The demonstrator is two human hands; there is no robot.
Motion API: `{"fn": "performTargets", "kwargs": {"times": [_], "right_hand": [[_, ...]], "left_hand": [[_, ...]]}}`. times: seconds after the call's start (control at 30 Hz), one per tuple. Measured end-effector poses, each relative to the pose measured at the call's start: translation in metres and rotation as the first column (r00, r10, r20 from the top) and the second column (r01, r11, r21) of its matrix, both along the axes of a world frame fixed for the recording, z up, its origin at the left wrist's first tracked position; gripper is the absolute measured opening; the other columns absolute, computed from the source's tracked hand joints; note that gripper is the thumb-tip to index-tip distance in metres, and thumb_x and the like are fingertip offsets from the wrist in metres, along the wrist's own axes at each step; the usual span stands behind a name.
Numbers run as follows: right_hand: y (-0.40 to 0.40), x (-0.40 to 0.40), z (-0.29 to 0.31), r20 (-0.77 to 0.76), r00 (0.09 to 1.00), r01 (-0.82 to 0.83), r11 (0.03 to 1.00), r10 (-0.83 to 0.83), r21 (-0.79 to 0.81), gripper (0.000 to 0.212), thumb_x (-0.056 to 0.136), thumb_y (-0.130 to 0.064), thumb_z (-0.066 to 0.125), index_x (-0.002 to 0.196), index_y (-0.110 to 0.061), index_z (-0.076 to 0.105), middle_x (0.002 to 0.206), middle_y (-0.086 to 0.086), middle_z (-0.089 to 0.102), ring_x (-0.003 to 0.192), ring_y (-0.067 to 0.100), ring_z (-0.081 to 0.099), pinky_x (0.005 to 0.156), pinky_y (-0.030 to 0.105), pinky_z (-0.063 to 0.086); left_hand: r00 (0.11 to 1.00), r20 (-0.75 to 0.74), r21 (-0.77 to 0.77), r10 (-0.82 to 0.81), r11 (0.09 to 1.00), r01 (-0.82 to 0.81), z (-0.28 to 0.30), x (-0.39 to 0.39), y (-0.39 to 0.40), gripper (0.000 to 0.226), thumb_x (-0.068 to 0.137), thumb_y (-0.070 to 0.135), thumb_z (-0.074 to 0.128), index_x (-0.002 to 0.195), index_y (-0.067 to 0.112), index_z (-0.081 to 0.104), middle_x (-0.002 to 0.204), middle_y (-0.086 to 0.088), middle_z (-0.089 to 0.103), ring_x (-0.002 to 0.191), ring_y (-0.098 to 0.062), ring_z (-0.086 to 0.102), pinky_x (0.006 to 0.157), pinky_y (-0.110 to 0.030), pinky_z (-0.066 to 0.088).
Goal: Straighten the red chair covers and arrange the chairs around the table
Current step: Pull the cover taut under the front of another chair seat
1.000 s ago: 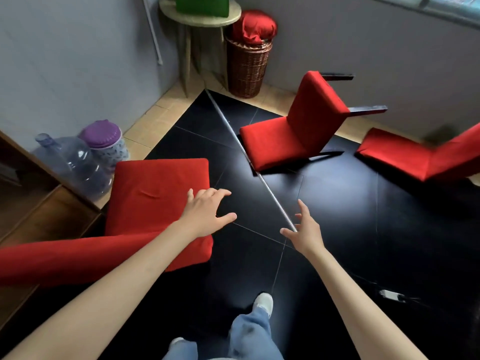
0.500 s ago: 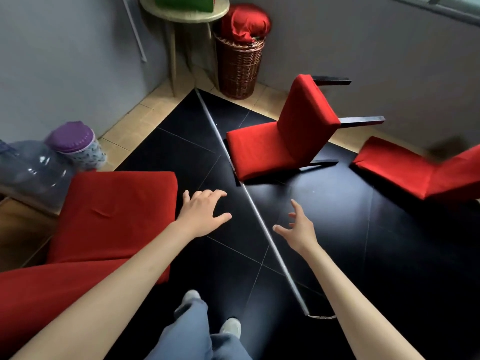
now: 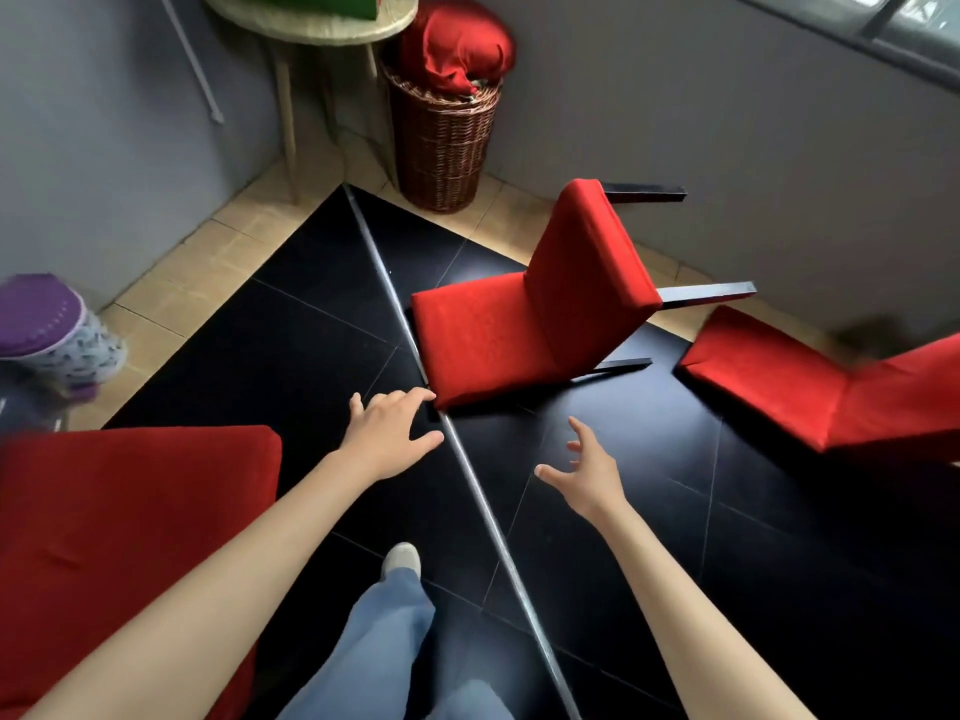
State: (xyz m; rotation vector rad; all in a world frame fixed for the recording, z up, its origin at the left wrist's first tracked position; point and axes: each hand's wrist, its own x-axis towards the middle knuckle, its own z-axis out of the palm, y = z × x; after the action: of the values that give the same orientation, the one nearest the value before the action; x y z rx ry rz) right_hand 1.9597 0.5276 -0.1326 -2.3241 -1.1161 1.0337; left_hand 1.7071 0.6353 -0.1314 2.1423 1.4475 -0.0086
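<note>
A red-covered chair (image 3: 540, 309) lies tipped on its back on the black floor ahead, its dark legs pointing right toward the wall. A second red chair (image 3: 831, 387) lies tipped at the right edge. A third red chair (image 3: 130, 537) fills the lower left under my left forearm. My left hand (image 3: 387, 433) reaches forward with spread fingers, just short of the near corner of the middle chair's backrest, holding nothing. My right hand (image 3: 587, 472) is stretched out below that chair with fingers spread, empty and apart from it.
A wicker basket (image 3: 441, 142) holding a red bundle (image 3: 457, 49) stands in the far corner beside a small round table (image 3: 311, 28). A purple-lidded container (image 3: 47, 330) sits at the left. A metal strip (image 3: 467, 459) runs diagonally across the floor. Grey walls close the corner.
I have stepped forward; both hands have moved closer to the tipped middle chair, which looms larger. The chair at the left has slid toward the lower left of view.
</note>
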Motion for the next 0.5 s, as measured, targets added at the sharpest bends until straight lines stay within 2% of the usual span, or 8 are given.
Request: {"fn": "performTargets", "kwargs": {"times": [0.33,0.5], "right_hand": [[0.126,0.073,-0.026,-0.060,0.998,0.024,0.998,-0.028,-0.060,0.090,0.077,-0.034,0.080,0.150,-0.027,0.027,0.138,0.007,0.051,0.122,0.023,0.053,0.097,0.038,0.048],[0.178,0.122,-0.056,-0.089,0.995,-0.042,0.992,0.031,-0.119,0.091,0.076,-0.036,0.080,0.150,-0.026,0.028,0.140,0.008,0.050,0.126,0.023,0.049,0.100,0.039,0.046]], "left_hand": [[0.999,-0.027,-0.093,0.029,0.995,-0.031,-0.031,0.085,0.120,0.055,0.088,0.051,0.056,0.136,0.030,0.041,0.126,0.002,0.057,0.121,-0.021,0.050,0.111,-0.056,0.018],[0.994,-0.074,-0.126,0.085,0.988,-0.094,-0.063,0.129,0.158,0.055,0.087,0.052,0.055,0.136,0.030,0.041,0.124,0.002,0.058,0.119,-0.021,0.050,0.108,-0.051,0.023]]}}
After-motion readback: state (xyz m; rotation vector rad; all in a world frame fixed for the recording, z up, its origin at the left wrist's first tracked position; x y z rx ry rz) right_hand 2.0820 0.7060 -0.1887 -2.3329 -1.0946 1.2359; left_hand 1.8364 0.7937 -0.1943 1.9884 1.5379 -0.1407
